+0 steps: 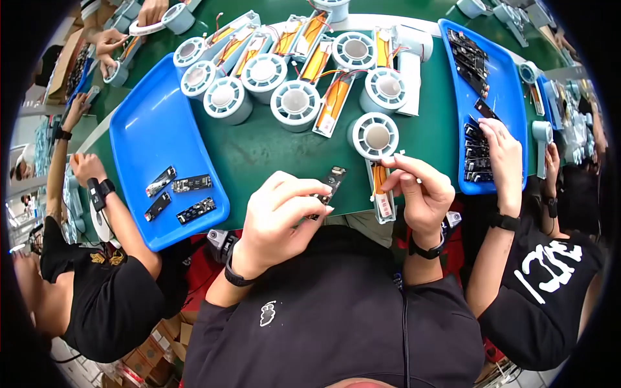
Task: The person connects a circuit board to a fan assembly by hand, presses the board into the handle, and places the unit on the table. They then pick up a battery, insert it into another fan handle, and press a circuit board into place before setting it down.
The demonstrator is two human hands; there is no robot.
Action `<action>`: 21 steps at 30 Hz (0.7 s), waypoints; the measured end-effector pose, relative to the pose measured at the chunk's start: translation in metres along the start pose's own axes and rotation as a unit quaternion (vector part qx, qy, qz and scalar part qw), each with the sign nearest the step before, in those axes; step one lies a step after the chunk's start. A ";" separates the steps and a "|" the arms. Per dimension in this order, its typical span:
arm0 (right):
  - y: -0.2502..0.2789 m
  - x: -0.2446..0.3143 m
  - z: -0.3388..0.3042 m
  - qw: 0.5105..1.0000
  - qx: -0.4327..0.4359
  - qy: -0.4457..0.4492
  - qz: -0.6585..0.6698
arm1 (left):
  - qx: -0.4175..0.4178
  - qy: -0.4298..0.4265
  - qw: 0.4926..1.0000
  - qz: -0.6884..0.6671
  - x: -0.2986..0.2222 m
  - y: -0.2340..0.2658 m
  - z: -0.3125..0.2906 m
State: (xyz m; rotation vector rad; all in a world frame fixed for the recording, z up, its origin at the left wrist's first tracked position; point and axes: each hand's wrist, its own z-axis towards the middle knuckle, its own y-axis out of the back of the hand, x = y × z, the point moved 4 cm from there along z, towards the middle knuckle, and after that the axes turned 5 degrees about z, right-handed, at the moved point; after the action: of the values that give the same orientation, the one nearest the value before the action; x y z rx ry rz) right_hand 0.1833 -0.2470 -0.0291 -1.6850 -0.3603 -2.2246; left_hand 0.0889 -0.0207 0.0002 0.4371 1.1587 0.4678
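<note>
A black circuit board (336,178) was pinched by the left hand (277,215), left of the handheld fan (374,136), whose open handle (384,208), pointed toward the wearer (336,297), was more closely flanked by the right hand (427,194) (fingers curled, any pinch unclear).

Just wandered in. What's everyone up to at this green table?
The person in the middle pinches a small black circuit board in the left hand. Their right hand is at the wires of a pale-blue fan unit; whether it grips one is unclear. More fan units crowd the table beyond. Four boards lie in the left blue tray, while a co-worker's hand is over the right blue tray, which holds more boards.
</note>
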 end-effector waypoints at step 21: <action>-0.015 0.007 0.011 0.978 0.069 0.146 -0.128 | 0.107 0.052 0.988 0.095 0.013 -0.044 0.027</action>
State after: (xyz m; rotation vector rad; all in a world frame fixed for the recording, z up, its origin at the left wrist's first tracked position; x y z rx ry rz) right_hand 0.1855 -0.2298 -0.0193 -1.2770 -0.6699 -2.5209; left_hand 0.1237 -0.0524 -0.0251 0.7198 1.2790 0.5379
